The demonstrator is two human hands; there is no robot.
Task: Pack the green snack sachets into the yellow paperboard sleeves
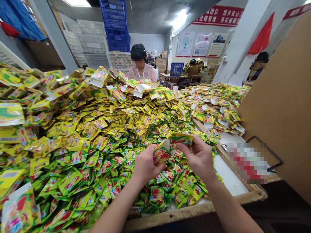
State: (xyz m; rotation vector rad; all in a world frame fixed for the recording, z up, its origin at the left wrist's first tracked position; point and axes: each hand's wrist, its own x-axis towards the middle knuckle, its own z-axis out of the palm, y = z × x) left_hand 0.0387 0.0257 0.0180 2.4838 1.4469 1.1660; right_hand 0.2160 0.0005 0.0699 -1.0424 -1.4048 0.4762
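Observation:
Above the near part of the pile, my left hand [147, 163] is closed around a small printed box [162, 154] whose pale flap stands up. Just to its right, my right hand [200, 157] pinches a yellow and green packet [181, 139] between thumb and fingers. Box and packet are close together; whether they touch I cannot tell. Below both hands lie many green packets [116, 160] with red fruit pictures, and yellow packets [102, 124] lie farther back.
Small yellow boxes [73, 89] are heaped along the far side, more boxes [216, 105] beyond a wooden divider. A wooden rim [167, 217] edges the table in front. A large cardboard sheet [279, 106] stands at right. A co-worker [142, 69] sits opposite; blue crates [118, 38] are stacked behind.

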